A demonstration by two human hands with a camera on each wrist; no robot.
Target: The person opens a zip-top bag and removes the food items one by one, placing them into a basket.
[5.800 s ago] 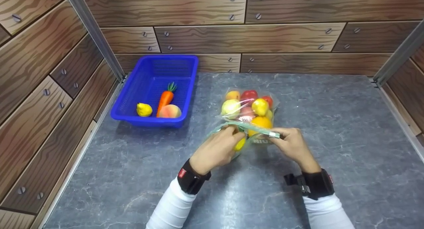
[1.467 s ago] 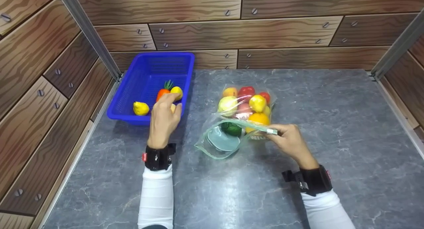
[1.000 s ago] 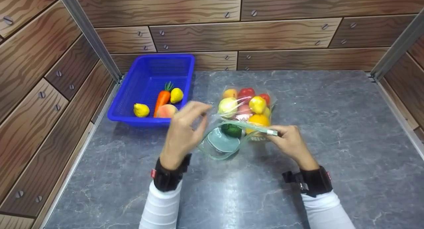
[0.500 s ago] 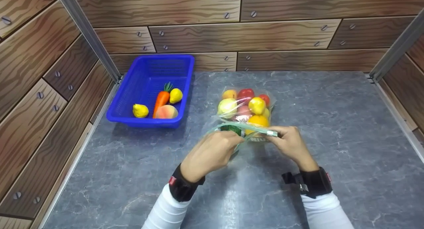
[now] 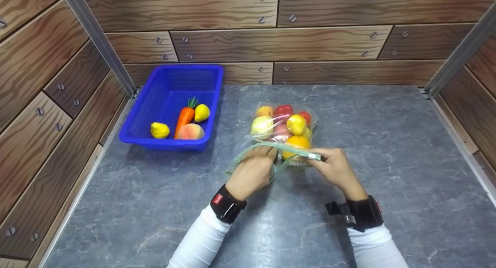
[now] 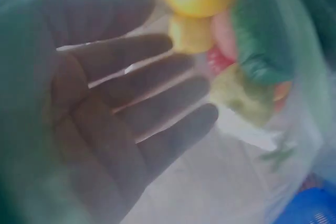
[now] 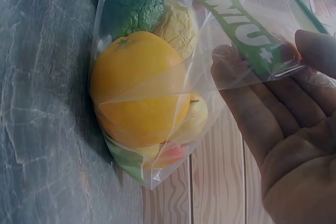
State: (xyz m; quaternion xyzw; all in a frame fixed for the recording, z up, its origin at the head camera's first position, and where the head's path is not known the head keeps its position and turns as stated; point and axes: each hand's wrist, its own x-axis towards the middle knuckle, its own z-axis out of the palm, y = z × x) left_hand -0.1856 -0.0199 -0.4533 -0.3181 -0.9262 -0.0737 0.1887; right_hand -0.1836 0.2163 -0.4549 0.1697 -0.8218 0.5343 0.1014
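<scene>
– Bag (image 5: 288, 147) status?
– Centre of the head frame, on the tabletop (image 5: 387, 163), mouth facing you. Your right hand (image 5: 335, 169) pinches the rim by the white slider (image 5: 312, 156). Your left hand (image 5: 252, 173) is in the mouth, fingers straight and spread, holding nothing.
– What could bite you?
– Only your right hand grips the rim. If it slips, the mouth could collapse on your left. If you pull out with fingers spread, you could snag the film and drag the bag. If you tip it mouth-down, the orange (image 7: 139, 87) or dark green vegetable (image 7: 134, 9) could roll out.
</scene>
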